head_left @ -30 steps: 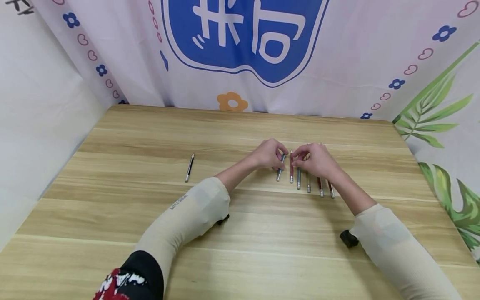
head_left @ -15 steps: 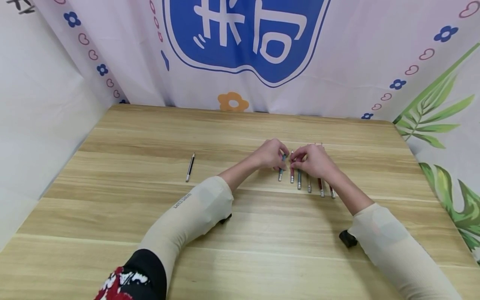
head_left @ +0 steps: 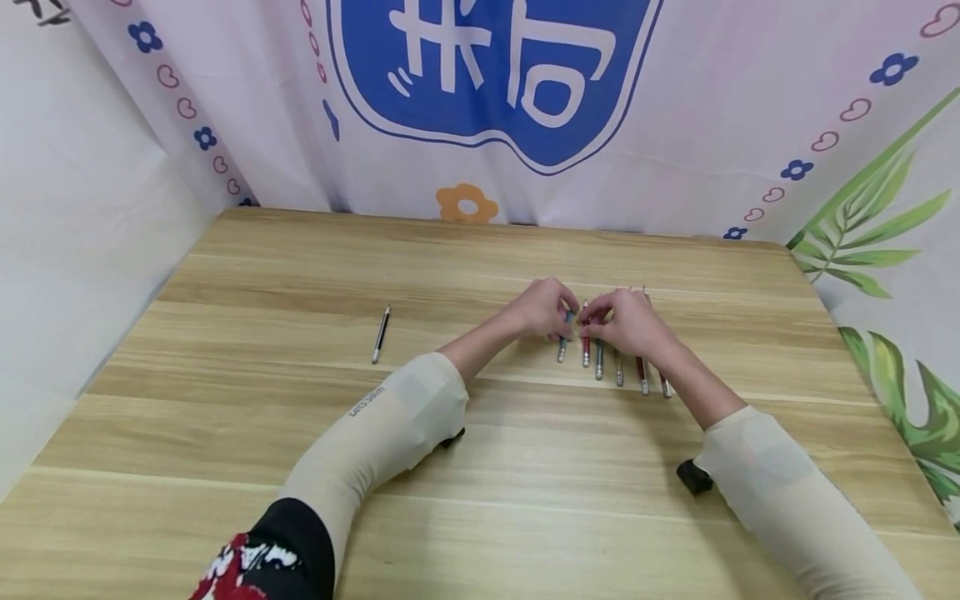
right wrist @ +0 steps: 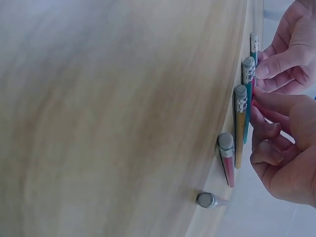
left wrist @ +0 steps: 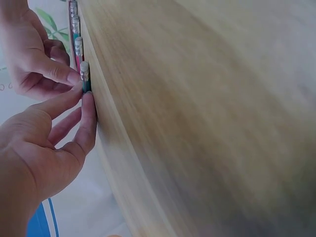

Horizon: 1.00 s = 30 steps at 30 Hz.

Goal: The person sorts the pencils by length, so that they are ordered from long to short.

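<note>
In the head view my left hand [head_left: 543,308] pinches a blue-green pencil [head_left: 562,350] with a white eraser, at the left end of a row of pencils. Right beside it, the thumb and index finger of my right hand [head_left: 632,322] pinch a red pencil [head_left: 586,354], partly hidden by the fingers. Further right in the row, under or next to the right hand, lie another blue-green pencil [right wrist: 247,106], a yellow one [right wrist: 240,131], a red one [right wrist: 227,160] and one seen nearly end-on [right wrist: 210,200]. Their erasers point towards me.
A black pencil [head_left: 381,335] lies apart on the left of the wooden table [head_left: 480,500]. A printed curtain [head_left: 675,125] hangs behind the table's far edge. White cloth [head_left: 75,250] hangs on the left, leaf-patterned cloth [head_left: 885,250] on the right.
The blue-green pencil in my left hand has shifted slightly right and stands a little straighter, nearer the red one. My right hand has moved a touch to the left.
</note>
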Each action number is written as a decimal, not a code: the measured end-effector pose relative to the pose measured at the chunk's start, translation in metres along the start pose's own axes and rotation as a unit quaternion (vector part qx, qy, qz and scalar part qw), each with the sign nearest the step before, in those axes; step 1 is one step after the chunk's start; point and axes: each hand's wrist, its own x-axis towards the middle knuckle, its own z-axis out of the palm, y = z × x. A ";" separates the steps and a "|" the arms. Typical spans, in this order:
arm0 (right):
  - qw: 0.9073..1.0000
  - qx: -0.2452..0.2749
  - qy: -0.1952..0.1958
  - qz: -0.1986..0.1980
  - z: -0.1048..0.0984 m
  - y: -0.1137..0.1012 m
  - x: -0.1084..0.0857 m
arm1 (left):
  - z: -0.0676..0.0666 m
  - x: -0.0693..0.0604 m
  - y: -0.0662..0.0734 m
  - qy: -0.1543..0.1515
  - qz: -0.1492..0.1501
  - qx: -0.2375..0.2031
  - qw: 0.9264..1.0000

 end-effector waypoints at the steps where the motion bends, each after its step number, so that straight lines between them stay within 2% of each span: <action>1: 1.000 0.001 -0.001 0.001 0.000 0.000 0.000 | 0.000 0.000 0.000 0.000 0.000 -0.001 1.000; 12: 1.000 -0.001 -0.001 0.008 0.002 0.000 0.001 | 0.002 0.000 0.001 0.011 -0.009 -0.001 1.000; 30: 1.000 -0.004 0.000 0.012 0.002 0.001 0.002 | 0.002 0.003 -0.003 0.007 -0.016 -0.042 0.999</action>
